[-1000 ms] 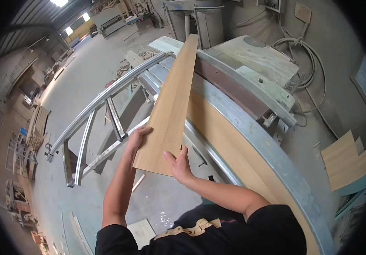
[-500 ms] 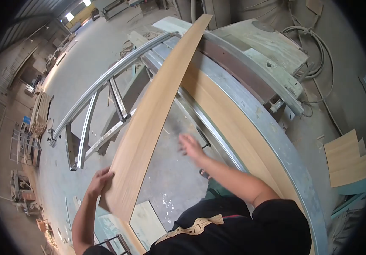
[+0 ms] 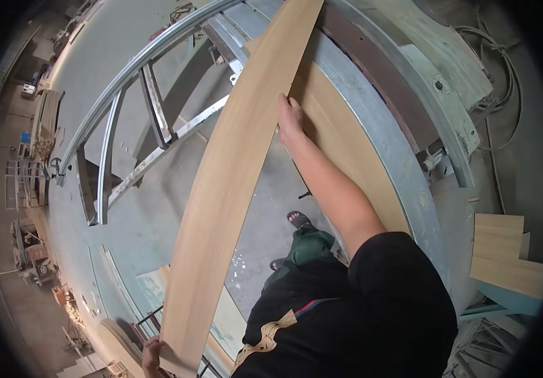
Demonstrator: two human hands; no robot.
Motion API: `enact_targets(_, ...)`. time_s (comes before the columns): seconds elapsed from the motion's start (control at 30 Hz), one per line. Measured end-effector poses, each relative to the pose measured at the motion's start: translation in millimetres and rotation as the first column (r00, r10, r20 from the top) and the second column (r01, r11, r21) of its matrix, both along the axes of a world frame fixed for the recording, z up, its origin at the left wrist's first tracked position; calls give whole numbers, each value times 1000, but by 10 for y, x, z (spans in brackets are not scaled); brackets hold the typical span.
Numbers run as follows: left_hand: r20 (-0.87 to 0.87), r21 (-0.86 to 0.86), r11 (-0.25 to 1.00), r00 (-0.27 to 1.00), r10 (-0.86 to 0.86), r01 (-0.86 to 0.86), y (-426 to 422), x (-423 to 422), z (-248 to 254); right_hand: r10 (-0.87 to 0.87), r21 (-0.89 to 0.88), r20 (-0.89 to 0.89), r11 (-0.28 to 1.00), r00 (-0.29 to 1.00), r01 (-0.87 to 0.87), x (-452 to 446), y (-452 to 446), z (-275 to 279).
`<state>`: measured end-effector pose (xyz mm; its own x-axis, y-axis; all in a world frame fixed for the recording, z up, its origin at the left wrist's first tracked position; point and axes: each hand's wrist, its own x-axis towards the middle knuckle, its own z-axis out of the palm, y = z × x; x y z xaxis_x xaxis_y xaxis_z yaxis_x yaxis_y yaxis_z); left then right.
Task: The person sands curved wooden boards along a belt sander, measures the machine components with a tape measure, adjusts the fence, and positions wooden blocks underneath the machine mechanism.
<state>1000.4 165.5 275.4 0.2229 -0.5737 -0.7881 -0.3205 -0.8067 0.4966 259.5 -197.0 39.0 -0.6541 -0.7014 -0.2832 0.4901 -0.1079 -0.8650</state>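
A long wooden board (image 3: 221, 176) slants from the top middle of the view down to the lower left. Near its lower end my left hand (image 3: 151, 354) grips the left edge, its fingers partly cut by the frame's bottom. Farther up, my right hand (image 3: 290, 116) is closed on the board's right edge, with part of the fingers hidden. The board's upper part lies across the metal table of a machine (image 3: 359, 94). Another wood panel (image 3: 347, 135) rests on that machine, right of my right hand.
A curved metal rail frame (image 3: 151, 53) with crossbars stands at the upper left. Cut wood pieces (image 3: 504, 252) are at the right, and coiled cable (image 3: 504, 88) hangs at the upper right. My sandalled feet (image 3: 300, 219) are on the grey floor below the board.
The board has come down and toward me, showing more of its length. My left hand moved down with its lower end. My right hand let go, then took the edge farther up.
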Motion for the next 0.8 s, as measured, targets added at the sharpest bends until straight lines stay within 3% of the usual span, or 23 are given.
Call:
enact_targets(0.07,27,9,1000,1000,15,-15,122,-148,73,-26,-39,21,999,999,27,24,-38,-62)
enact_targets(0.13,31,-79,983,986,166,-164,412,375,-205,-47,5,76,999,996,46,12,-30,72)
enact_targets(0.17,28,-204,975,995,96,-88,576,500,-308,-48,15,77,999,996,47,19,-11,77)
enact_targets(0.23,-38,-225,974,999,21,-29,574,464,-423,-89,52,178,995,980,81,-4,-7,105)
enact_targets(0.27,48,-63,998,999,18,-15,536,357,-445,-88,50,175,995,981,81,-16,-5,130)
enact_targets(0.37,205,87,996,979,-6,-12,131,-374,-284,-76,49,135,996,988,70,-14,47,151)
enact_targets(0.43,147,27,991,980,-132,130,18,-16,-698,-68,61,245,997,967,55,2,39,66)
enact_targets(0.53,106,30,958,952,-288,287,-671,-903,-752,-40,50,292,998,956,26,186,130,23)
enact_targets(0.6,89,-123,919,926,-367,376,-1061,-1428,-849,-9,84,269,996,963,-15,390,287,125)
enact_targets(0.67,70,-156,922,935,-347,354,-1193,-1525,-924,67,78,258,993,964,-91,565,453,120)
enact_targets(0.73,272,-73,929,904,-330,362,-1027,-1386,-968,49,187,332,975,942,-117,604,591,271)
enact_targets(0.8,434,-41,902,821,-371,430,-880,-1308,-791,192,60,318,973,929,-222,461,480,-122)
